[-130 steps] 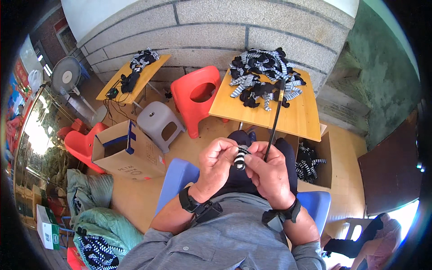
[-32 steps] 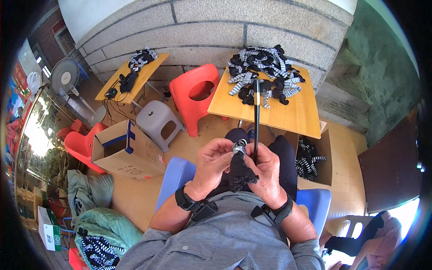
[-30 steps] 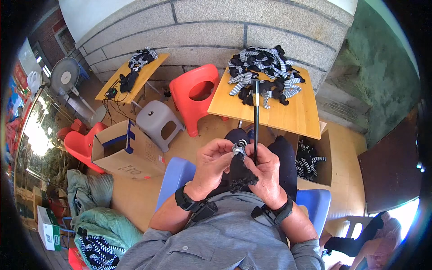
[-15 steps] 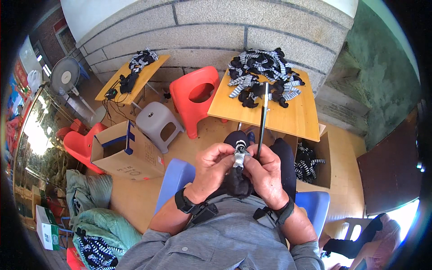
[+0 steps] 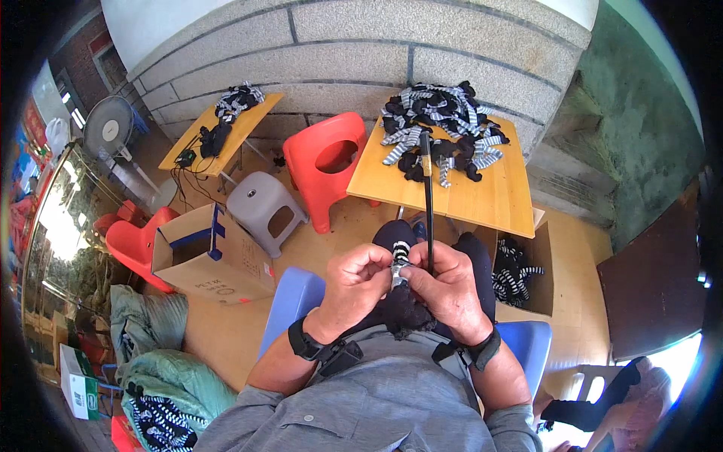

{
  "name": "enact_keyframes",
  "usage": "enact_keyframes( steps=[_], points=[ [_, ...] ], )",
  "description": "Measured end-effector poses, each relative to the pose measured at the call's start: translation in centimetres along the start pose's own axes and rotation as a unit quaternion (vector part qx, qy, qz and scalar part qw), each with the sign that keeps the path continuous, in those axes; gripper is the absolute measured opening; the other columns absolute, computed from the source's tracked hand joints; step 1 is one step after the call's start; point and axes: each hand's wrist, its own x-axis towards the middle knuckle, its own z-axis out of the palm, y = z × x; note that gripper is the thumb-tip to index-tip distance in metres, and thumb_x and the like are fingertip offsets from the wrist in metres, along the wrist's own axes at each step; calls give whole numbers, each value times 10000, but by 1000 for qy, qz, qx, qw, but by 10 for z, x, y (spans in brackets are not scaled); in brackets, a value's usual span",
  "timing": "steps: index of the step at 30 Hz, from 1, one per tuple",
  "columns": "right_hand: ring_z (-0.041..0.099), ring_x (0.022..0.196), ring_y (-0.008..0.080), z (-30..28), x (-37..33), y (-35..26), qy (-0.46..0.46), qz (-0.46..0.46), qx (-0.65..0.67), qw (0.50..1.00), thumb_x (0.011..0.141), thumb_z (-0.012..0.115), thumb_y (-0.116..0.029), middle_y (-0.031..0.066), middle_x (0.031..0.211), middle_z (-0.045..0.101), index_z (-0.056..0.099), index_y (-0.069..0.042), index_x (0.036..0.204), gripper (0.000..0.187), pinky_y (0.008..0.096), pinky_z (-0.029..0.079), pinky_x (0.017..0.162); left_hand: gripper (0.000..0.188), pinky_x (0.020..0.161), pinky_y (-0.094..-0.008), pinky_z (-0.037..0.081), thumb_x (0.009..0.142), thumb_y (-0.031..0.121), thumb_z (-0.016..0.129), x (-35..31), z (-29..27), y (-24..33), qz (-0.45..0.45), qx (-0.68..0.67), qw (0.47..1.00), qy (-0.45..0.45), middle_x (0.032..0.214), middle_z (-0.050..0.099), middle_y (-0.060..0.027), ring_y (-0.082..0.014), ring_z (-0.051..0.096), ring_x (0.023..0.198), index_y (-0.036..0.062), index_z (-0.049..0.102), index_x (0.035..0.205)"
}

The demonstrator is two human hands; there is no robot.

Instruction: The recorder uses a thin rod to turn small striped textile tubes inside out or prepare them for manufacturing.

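Observation:
My left hand (image 5: pixel 360 281) and my right hand (image 5: pixel 449 287) meet over my lap and pinch a small black-and-white striped fabric piece (image 5: pixel 399 256) between the fingertips. My right hand also grips a long thin black rod (image 5: pixel 427 196) that stands up and points away toward the table. Dark fabric (image 5: pixel 407 313) hangs below both hands. A pile of black and striped fabric pieces (image 5: pixel 440 132) lies on the wooden table (image 5: pixel 474 203) in front of me.
A red plastic chair (image 5: pixel 327 162) and a grey stool (image 5: pixel 265 215) stand left of the table. An open cardboard box (image 5: pixel 207 256) sits at left, another box (image 5: pixel 520 267) with striped pieces at right. A second wooden table (image 5: pixel 226 135) with fabric and a fan (image 5: pixel 109 128) are farther left.
The rod has tilted from leaning right to nearly upright. Both hands stay together over my lap, working the striped piece with small finger shifts.

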Motion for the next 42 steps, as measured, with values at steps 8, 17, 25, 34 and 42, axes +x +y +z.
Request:
enact_keyframes(
  steps=[8, 17, 25, 34, 42],
  points=[
    [434, 596, 116, -3, 3, 20, 48, -141, -172, 974, 822, 656, 21, 51, 651, 496, 527, -5, 794, 135, 274, 406, 561, 85, 509, -188, 419, 861, -75, 584, 3, -4, 0, 6, 15, 1000, -10, 751, 597, -6, -44, 554, 614, -10, 614, 907],
    [579, 616, 361, 0, 15, 14, 98, -262, -343, 897, 759, 612, 39, 169, 643, 536, 521, -7, 753, 102, 397, 435, 549, 95, 576, -218, 439, 840, -85, 589, 6, -6, -10, 134, 178, 975, -19, 769, 610, -11, -73, 565, 666, -12, 616, 894],
    [585, 644, 371, -2, 13, 14, 91, -281, -339, 893, 724, 616, 41, 168, 680, 552, 547, -10, 781, 103, 436, 443, 572, 103, 674, -208, 453, 851, -23, 638, 10, -13, -28, -39, -76, 996, -37, 874, 607, 27, -38, 546, 768, 12, 617, 946],
    [582, 662, 388, -1, 10, 15, 70, -253, -309, 914, 765, 619, 39, 182, 696, 547, 546, 8, 802, 88, 441, 450, 569, 63, 673, -185, 459, 862, -15, 634, 11, -5, -24, -36, -25, 999, 2, 869, 616, 9, -30, 558, 774, 3, 610, 918],
    [585, 666, 392, 1, 2, 9, -39, -280, -345, 895, 758, 634, 29, 187, 693, 540, 520, 1, 797, 124, 447, 461, 564, 48, 634, -200, 467, 872, -27, 615, 11, -4, -30, -1, 13, 999, 35, 802, 619, 15, -41, 574, 714, 0, 614, 911]
  ],
)
